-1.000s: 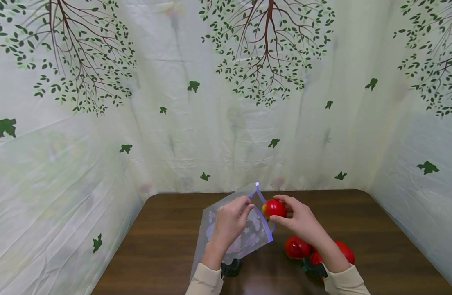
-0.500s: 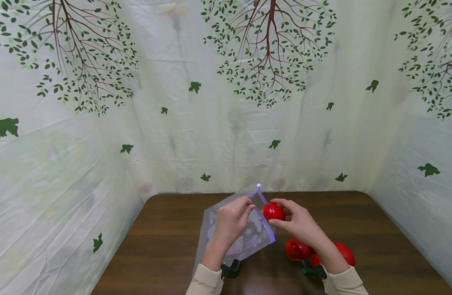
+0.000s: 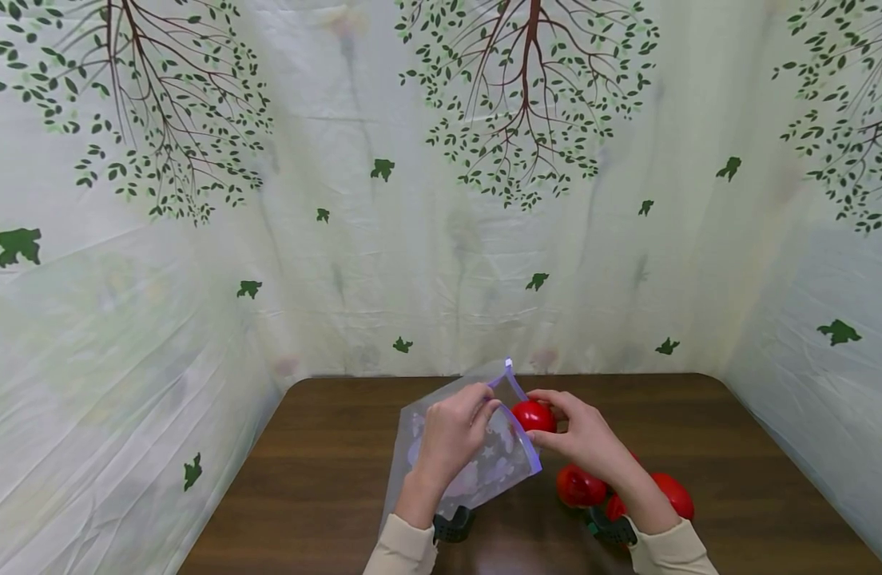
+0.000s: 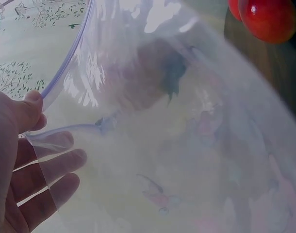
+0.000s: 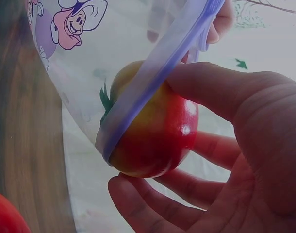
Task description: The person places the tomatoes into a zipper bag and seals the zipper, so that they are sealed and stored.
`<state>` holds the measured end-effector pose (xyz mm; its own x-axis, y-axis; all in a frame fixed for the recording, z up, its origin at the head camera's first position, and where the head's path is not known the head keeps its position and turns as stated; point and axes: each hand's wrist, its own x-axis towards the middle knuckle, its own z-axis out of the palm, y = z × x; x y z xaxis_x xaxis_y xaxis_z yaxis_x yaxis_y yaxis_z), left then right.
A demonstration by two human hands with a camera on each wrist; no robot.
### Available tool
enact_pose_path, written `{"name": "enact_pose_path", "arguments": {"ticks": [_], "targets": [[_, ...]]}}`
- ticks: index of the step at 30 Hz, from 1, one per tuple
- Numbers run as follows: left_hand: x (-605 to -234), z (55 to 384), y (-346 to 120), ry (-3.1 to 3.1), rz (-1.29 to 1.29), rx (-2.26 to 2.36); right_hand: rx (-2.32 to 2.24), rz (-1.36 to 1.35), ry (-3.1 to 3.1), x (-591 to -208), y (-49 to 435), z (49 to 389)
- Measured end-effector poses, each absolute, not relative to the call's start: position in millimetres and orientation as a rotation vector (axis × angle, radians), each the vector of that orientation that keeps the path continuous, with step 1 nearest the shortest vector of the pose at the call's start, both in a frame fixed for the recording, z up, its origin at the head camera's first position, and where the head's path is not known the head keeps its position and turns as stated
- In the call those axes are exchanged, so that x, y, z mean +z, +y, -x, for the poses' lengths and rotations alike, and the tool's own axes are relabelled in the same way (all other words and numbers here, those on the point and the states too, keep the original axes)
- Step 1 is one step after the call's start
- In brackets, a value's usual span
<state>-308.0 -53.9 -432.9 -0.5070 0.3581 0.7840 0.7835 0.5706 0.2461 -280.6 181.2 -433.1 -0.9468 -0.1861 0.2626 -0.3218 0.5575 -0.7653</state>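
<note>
A clear zip bag (image 3: 500, 461) with a purple closure strip and printed cartoon figures is tilted above the table, its mouth facing right. My left hand (image 3: 450, 431) pinches the bag at its mouth; in the left wrist view the thumb and index finger grip the rim while the other fingers show behind the film. A shiny red tomato (image 5: 157, 131), yellowish near its green leafy top, is in my right hand (image 3: 585, 430). The leafy end is inside the bag and the purple strip crosses the tomato. My right thumb and fingers hold its outer side.
Several more red tomatoes (image 3: 580, 485) lie together on the brown wooden table (image 3: 319, 479), partly hidden under my right forearm. A pale curtain (image 3: 441, 239) printed with trees and leaves surrounds the table at the back and sides.
My right hand has moved the tomato slightly down and further into the bag's mouth. My left hand keeps its grip on the bag, nearly still.
</note>
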Motion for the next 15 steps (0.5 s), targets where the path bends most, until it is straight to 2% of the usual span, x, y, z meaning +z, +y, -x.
{"name": "enact_pose_path", "arguments": {"ticks": [15], "targets": [[-433.4, 307.6, -54.8, -2.099, 0.905, -0.796, 1.297, -0.448, -2.654, -436.9, 182.5, 283.7]]}}
